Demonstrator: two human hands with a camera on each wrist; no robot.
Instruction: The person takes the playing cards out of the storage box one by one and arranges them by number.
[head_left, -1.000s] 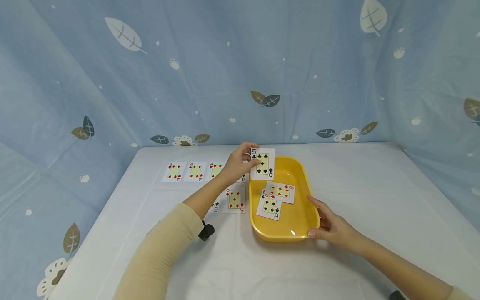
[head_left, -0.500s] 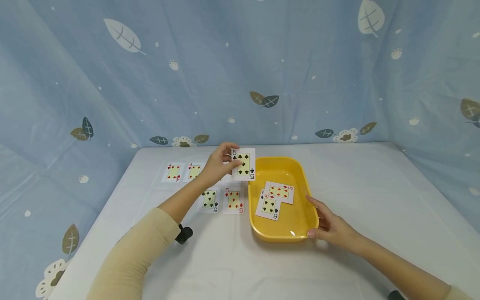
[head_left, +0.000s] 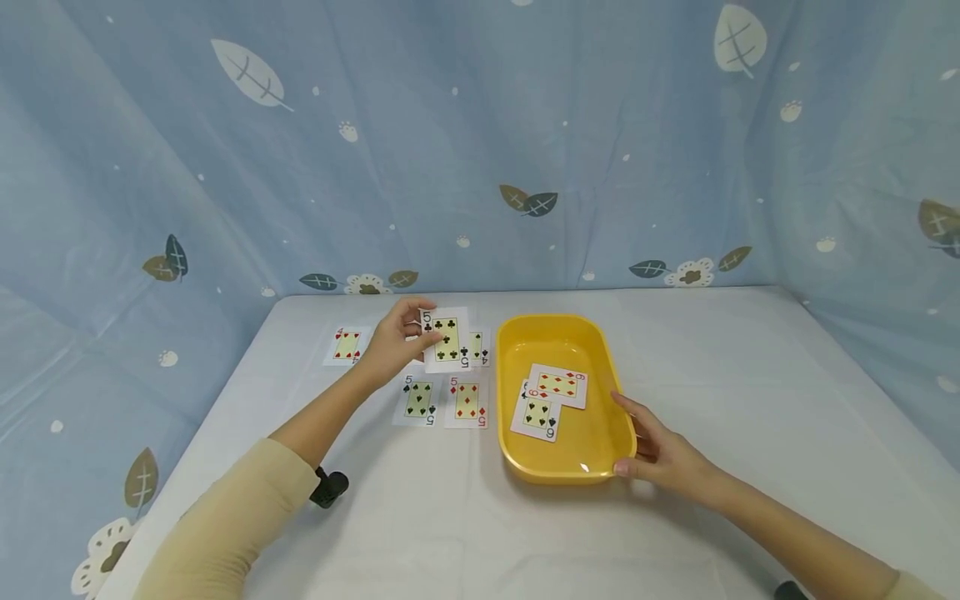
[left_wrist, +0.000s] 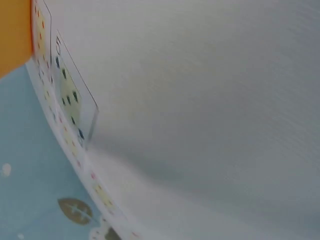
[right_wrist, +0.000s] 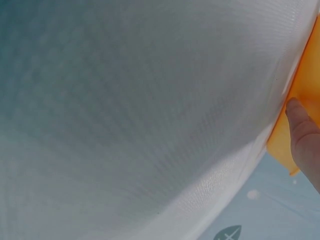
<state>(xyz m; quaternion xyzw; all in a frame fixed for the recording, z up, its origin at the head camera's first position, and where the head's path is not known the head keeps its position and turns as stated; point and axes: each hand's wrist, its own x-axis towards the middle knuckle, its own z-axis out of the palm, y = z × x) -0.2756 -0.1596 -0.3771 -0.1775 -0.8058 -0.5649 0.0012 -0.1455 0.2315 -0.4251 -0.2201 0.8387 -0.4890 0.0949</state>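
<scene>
In the head view my left hand [head_left: 392, 343] pinches a five of clubs playing card [head_left: 448, 342] between thumb and fingers, face up above the back row of cards. Just in front of it lie a five of spades [head_left: 418, 400] and a five of diamonds [head_left: 467, 401], side by side on the white cloth. My right hand [head_left: 670, 458] grips the right side of a yellow plastic tray [head_left: 592, 437], with its thumb at the near corner. Inside the tray, a six of diamonds [head_left: 558, 385] overlaps a six of spades [head_left: 536, 418].
A four of hearts [head_left: 347, 344] is at the left end of the back row. At the other end a black-suited four [head_left: 480, 348] shows partly, while the left hand and its card cover the middle. Behind the table [head_left: 720, 350] hangs a blue patterned curtain [head_left: 435, 150].
My left hand has carried the five of clubs leftward from over the tray's back left corner to above the back row of cards. My right hand stays on the tray.
</scene>
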